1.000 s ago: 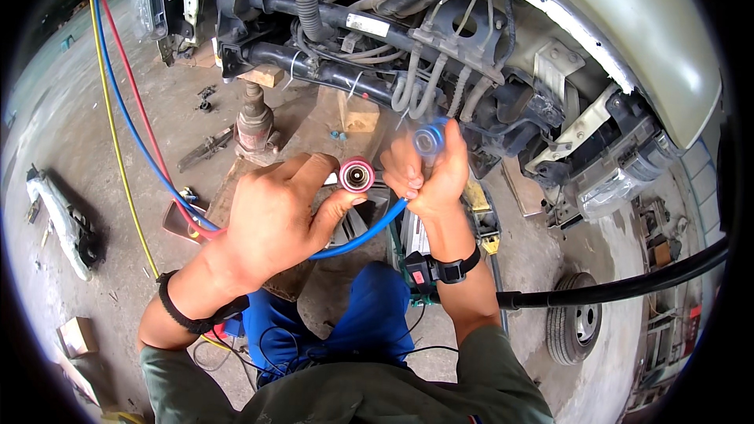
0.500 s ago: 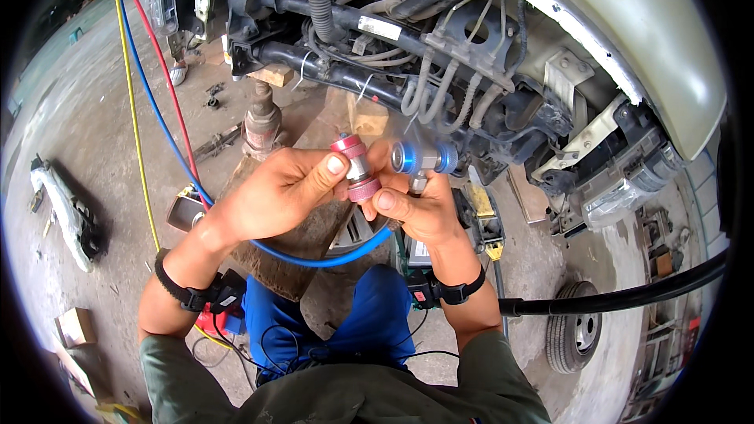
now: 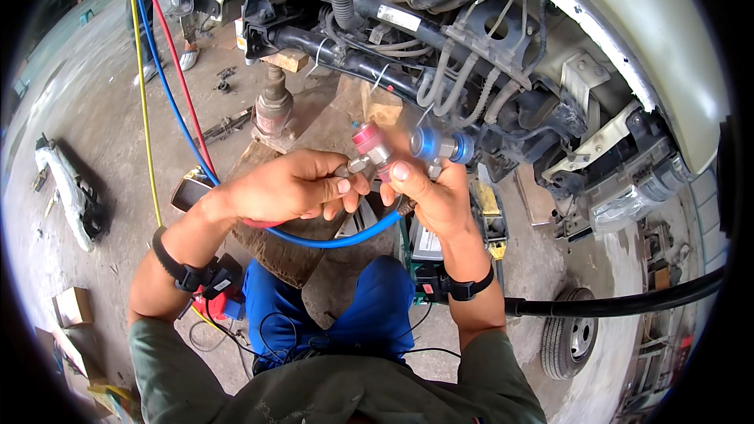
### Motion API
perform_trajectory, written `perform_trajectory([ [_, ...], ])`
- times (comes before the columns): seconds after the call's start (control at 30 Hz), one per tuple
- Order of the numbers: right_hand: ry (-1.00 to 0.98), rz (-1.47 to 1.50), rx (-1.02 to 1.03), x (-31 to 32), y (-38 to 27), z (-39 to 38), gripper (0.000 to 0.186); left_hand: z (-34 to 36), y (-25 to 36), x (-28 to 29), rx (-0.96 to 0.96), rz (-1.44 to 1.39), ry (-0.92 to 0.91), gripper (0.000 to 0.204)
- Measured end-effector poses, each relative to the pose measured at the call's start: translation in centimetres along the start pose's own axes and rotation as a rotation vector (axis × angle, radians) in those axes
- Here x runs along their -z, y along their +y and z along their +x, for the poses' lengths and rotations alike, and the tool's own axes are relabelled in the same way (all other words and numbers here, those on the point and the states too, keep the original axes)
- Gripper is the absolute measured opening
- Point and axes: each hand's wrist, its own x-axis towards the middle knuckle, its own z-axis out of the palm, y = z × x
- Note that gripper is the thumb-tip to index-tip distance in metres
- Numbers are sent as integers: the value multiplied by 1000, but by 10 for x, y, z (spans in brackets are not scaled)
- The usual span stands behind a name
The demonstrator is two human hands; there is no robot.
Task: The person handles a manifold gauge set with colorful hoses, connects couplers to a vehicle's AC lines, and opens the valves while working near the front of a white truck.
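Observation:
A red quick coupler (image 3: 367, 140) with a silver body stands tilted between my hands. At its side stem, my left hand (image 3: 294, 187) is closed, thumb and finger pinching the metal hose fitting (image 3: 342, 173). My right hand (image 3: 441, 200) is closed too, its thumb against the lower part of the red coupler. The same hand holds a blue quick coupler (image 3: 425, 144) with a second blue knob at its right. From below my right hand a blue hose (image 3: 338, 243) curves leftward, and a short piece of red hose (image 3: 263, 224) shows under my left hand.
A vehicle's exposed front underside (image 3: 408, 39) with pipes fills the top. A jack (image 3: 272, 106) stands by a wooden board (image 3: 294, 255). Yellow, blue and red hoses (image 3: 174, 71) hang at left. A loose wheel (image 3: 569, 334) and a black hose (image 3: 605, 306) are at right.
My left hand has shifted from the red coupler's body to the metal fitting at its side. The red coupler has turned, showing its side stem. The view has shifted slightly.

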Motion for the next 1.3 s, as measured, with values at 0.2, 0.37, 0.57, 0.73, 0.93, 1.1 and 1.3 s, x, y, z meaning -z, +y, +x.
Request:
perform_trajectory([
  [0.2, 105, 0, -98, -2, 5, -4, 33, 3, -6, -11, -65, 200, 237, 30],
  [0.37, 178, -217, -112, -6, 5, -8, 30, 13, -14, -18, -265, 687, 526, 24],
  [0.57, 343, -346, -108, -24, 11, -12, 35, 20, -29, -26, -333, 835, 687, 19],
  [0.73, 417, -367, -139, -28, 9, -7, 37, 20, -30, -29, -229, 951, 704, 18],
  [0.93, 425, -265, -129, -34, 6, 3, 38, 16, -23, -32, -426, 734, 728, 32],
  [1.1, 426, -230, -181, -37, 0, 11, 35, 12, -14, -36, -303, 673, 703, 38],
  [1.3, 376, 191, -161, -22, 20, -5, 31, 10, -16, -24, -622, 527, 683, 25],
])
